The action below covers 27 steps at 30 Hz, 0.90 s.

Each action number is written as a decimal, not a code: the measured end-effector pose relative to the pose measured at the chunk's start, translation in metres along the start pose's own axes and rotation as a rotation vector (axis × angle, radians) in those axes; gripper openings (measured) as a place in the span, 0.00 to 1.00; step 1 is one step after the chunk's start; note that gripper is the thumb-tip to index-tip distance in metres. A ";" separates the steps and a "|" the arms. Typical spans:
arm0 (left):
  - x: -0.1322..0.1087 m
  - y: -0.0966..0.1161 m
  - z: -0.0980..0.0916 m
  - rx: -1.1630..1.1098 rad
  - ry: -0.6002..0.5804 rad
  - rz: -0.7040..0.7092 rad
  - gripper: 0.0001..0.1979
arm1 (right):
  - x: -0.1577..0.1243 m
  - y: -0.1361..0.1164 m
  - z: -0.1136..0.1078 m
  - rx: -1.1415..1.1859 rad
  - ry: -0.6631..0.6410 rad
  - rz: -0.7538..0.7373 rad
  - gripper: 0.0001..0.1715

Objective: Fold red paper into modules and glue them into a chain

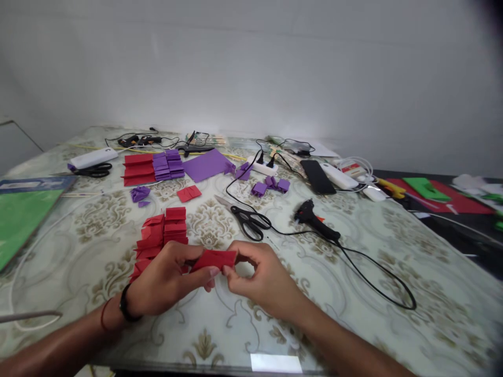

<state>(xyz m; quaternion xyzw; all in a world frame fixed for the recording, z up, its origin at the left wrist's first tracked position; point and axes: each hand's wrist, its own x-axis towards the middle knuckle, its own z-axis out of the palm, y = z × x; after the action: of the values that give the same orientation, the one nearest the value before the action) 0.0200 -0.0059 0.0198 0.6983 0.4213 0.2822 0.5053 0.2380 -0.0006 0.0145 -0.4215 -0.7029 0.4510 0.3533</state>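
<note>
Between both hands, above the patterned table, is a small folded piece of red paper (215,259). My left hand (173,275) pinches its left end between thumb and fingers. The right end is pinched by the thumb and index finger of my right hand (261,277). Several folded red paper pieces (175,222) lie in two columns just behind my left hand, which partly hides them. Farther back rests a flat red folded piece (189,193), with a crumpled purple piece (140,194) to its left.
Black scissors (251,222) and a black glue gun (316,220) with a looping cord lie beyond my right hand. Behind are purple paper (206,165), a power strip (262,166) and a phone (317,177). A green sheet (25,214) lies at left.
</note>
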 end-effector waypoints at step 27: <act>0.002 0.001 -0.001 0.325 0.185 0.078 0.16 | 0.002 0.006 -0.005 0.142 0.183 -0.141 0.14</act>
<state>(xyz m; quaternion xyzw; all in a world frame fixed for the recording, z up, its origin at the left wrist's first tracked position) 0.0206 -0.0036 0.0206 0.7575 0.4787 0.2926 0.3336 0.2433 0.0046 0.0108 -0.3844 -0.6618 0.4334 0.4758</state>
